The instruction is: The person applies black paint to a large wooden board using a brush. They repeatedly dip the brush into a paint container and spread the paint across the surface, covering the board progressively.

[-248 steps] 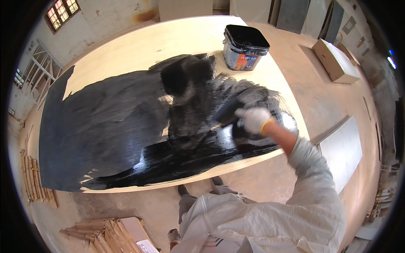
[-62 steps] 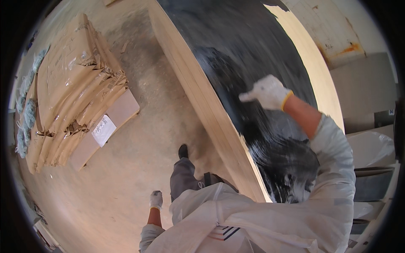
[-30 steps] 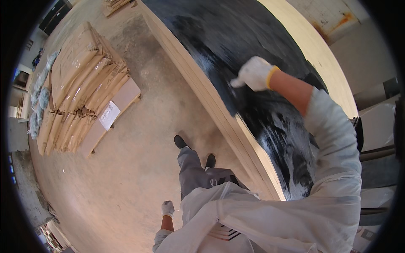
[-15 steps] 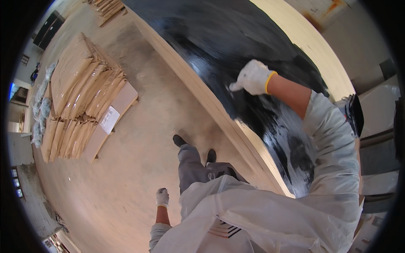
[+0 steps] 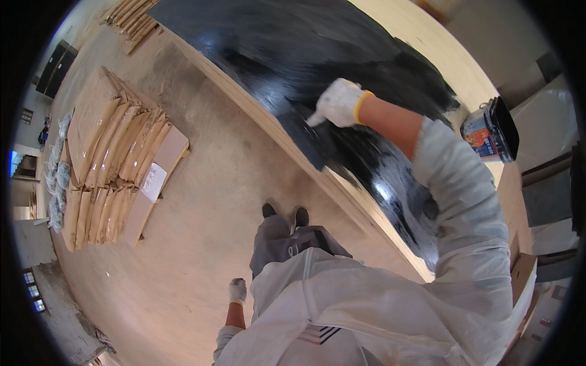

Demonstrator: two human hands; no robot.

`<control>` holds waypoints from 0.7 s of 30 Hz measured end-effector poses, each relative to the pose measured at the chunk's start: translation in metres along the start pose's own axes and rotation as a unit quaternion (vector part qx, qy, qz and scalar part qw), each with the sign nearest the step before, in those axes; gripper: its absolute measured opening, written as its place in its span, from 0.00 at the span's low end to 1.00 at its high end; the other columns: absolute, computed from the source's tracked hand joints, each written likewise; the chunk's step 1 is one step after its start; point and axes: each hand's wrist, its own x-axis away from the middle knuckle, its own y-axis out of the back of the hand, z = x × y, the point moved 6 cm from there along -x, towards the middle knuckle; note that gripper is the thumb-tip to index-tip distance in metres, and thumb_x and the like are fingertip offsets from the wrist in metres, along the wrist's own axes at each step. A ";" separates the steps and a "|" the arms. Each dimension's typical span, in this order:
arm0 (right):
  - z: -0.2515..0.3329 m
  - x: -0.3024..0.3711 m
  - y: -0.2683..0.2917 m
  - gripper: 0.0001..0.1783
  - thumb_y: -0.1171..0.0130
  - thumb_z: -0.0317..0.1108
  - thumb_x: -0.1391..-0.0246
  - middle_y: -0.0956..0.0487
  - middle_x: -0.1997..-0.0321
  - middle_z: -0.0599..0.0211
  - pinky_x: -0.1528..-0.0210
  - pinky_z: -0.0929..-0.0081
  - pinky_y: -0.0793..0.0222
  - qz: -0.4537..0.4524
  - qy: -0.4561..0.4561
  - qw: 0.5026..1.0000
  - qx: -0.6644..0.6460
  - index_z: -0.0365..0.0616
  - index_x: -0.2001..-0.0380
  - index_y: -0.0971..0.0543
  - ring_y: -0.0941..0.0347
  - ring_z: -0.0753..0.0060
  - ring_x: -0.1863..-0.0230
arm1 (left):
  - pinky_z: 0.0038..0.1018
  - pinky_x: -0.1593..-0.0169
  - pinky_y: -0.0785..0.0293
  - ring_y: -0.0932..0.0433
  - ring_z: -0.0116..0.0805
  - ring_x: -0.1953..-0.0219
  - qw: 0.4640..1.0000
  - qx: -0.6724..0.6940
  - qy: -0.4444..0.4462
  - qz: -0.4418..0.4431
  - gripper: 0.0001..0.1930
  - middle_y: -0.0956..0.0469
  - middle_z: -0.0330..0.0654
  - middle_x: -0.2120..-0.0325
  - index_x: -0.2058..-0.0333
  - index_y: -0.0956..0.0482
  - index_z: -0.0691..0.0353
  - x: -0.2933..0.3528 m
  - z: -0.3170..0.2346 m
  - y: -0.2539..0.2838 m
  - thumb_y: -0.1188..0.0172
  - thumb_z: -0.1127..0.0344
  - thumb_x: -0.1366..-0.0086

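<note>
My right hand (image 5: 339, 104), in a white knit glove with a yellow cuff, is over a board (image 5: 244, 36) coated in wet, streaky black. Its fingers are curled, with one pale digit pointing down and left. Whatever they grip is hidden against the black; a flat, dull dark patch lies just below the hand. My left hand (image 5: 237, 291), gloved too, hangs closed beside my left leg, away from the board. I cannot see whether anything is inside it.
A black-rimmed paint bucket (image 5: 482, 137) stands on the bare pale far edge of the board stack. Across the floor at left lean large brown-wrapped panels (image 5: 110, 152) on a pallet. Layered pale board edges (image 5: 232, 91) run diagonally between my legs and the coated surface.
My right hand has moved slightly left over the black surface. My view has shifted, so the bucket now shows fully. My left hand still hangs closed.
</note>
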 end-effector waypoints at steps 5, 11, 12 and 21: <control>0.025 0.041 -0.002 0.23 0.44 0.38 0.32 0.14 0.67 0.70 0.70 0.56 0.18 0.080 0.042 0.993 0.079 0.86 0.42 0.16 0.13 0.54 0.65 | 0.28 0.72 0.25 0.22 0.28 0.75 0.993 0.120 -0.003 -0.014 0.10 0.18 0.38 0.73 0.53 0.16 0.63 -0.005 -0.034 0.021 0.40 0.65 0.27; 0.049 0.209 -0.087 0.34 0.39 0.27 0.46 0.14 0.70 0.67 0.61 0.60 0.23 0.042 0.071 0.996 -0.014 0.87 0.43 0.14 0.15 0.57 0.65 | 0.27 0.74 0.25 0.21 0.28 0.75 0.979 0.205 -0.009 -0.007 0.09 0.18 0.38 0.70 0.52 0.17 0.62 0.010 -0.017 -0.008 0.41 0.66 0.26; 0.057 0.230 -0.094 0.35 0.39 0.27 0.47 0.14 0.70 0.67 0.60 0.60 0.22 0.062 0.073 0.995 -0.015 0.86 0.42 0.14 0.15 0.56 0.64 | 0.26 0.75 0.26 0.22 0.27 0.76 0.979 0.205 -0.003 -0.003 0.10 0.18 0.38 0.71 0.52 0.17 0.62 0.021 -0.005 -0.019 0.41 0.66 0.26; 0.041 0.176 -0.057 0.36 0.42 0.27 0.38 0.12 0.56 0.70 0.58 0.59 0.15 0.097 -0.091 0.989 0.056 0.93 0.39 0.18 0.13 0.55 0.57 | 0.29 0.75 0.27 0.24 0.28 0.79 0.988 0.153 0.024 0.011 0.09 0.17 0.39 0.73 0.56 0.17 0.65 0.097 0.121 -0.056 0.41 0.67 0.29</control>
